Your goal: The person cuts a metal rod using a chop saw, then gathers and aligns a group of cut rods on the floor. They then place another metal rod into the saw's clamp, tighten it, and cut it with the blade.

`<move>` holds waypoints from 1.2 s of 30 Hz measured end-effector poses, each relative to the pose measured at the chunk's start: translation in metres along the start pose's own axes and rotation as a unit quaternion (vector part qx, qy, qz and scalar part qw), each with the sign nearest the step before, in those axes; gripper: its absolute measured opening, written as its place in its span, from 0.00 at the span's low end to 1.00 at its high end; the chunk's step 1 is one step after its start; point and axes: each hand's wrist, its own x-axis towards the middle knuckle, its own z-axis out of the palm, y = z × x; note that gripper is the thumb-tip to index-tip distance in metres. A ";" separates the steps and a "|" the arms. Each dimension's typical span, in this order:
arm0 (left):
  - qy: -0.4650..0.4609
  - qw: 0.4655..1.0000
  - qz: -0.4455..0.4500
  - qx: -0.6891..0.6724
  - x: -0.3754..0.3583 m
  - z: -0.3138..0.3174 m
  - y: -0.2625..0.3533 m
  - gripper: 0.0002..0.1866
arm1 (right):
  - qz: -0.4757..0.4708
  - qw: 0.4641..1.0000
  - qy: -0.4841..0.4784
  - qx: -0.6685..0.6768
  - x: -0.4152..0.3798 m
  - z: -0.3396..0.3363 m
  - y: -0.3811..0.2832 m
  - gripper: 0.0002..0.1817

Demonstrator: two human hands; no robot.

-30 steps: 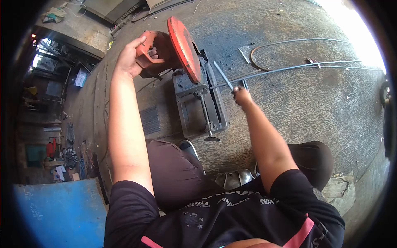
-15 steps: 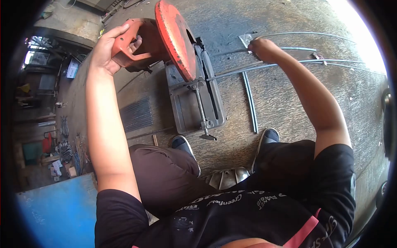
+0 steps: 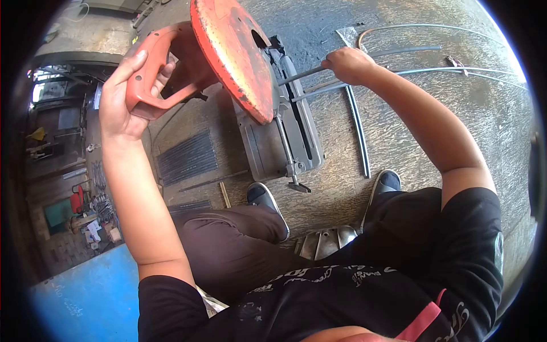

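My left hand (image 3: 126, 94) is closed round the red D-shaped handle (image 3: 149, 85) of a cut-off saw. The saw's scuffed red blade guard (image 3: 228, 57) is raised over its grey base (image 3: 265, 145), and hides most of the clamping area. To the right of the saw, my right hand (image 3: 350, 65) is closed on a grey metal rod (image 3: 303, 74). One end of the rod reaches the saw behind the guard, and the rest runs out to the right past my hand. The clamp screw (image 3: 286, 142) sticks out toward my feet.
More long metal rods (image 3: 433, 70) lie on the floor to the right, and a short pair (image 3: 359, 134) points toward my right shoe (image 3: 388, 181). Cut dark bars (image 3: 188, 157) lie left of the saw. A clear plastic scrap (image 3: 345, 36) lies beyond my right hand. A blue panel (image 3: 85, 296) is at lower left.
My right hand has come away from the plastic scrap, toward the saw, and the rod's near end has shifted with it. My left hand keeps its hold on the handle. The view has shifted.
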 end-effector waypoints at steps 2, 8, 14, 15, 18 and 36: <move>0.015 1.000 -0.003 0.005 -0.001 -0.001 0.000 0.25 | 0.013 1.000 0.004 0.022 0.001 0.003 -0.003 0.16; 0.024 1.000 -0.008 0.007 -0.001 -0.001 0.000 0.24 | 0.000 0.998 -0.062 0.034 -0.012 0.003 0.004 0.24; 0.034 0.999 -0.013 -0.002 0.001 -0.002 0.002 0.24 | 0.041 0.983 -0.130 0.121 -0.019 -0.003 0.021 0.20; 0.033 0.999 -0.016 -0.001 0.001 -0.002 0.002 0.23 | 0.026 0.989 -0.101 0.102 -0.018 0.002 0.023 0.17; 0.049 0.999 -0.022 0.011 0.003 -0.005 0.003 0.24 | -0.003 0.994 -0.053 0.099 -0.015 0.016 0.033 0.12; 0.026 1.000 -0.017 -0.003 0.000 -0.001 0.001 0.22 | -0.023 0.982 -0.116 0.149 -0.026 -0.002 0.014 0.32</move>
